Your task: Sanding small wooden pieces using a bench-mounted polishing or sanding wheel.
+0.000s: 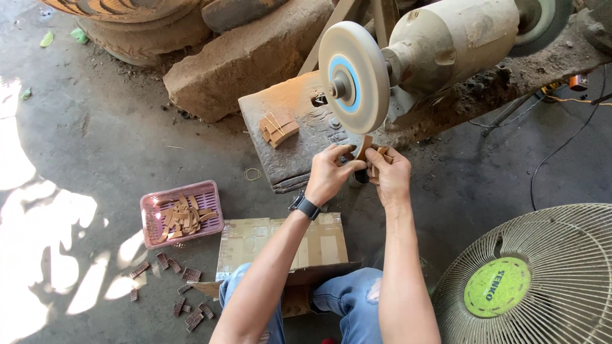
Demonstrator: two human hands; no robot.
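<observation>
Both hands sit just under the buffing wheel (354,76) at the front edge of the worktop (290,153): the left hand (330,173) pinches a small brown piece (365,149) from one side, and the right hand (390,175) grips it together with a few more such pieces. Done well, I judge, the piece meets the wheel's lower rim lightly and squarely, fingertips kept clear of the rim. The piece is thin, flat and tan, like those stacked on the worktop (278,129) and filling the pink basket (182,213) on the floor.
</observation>
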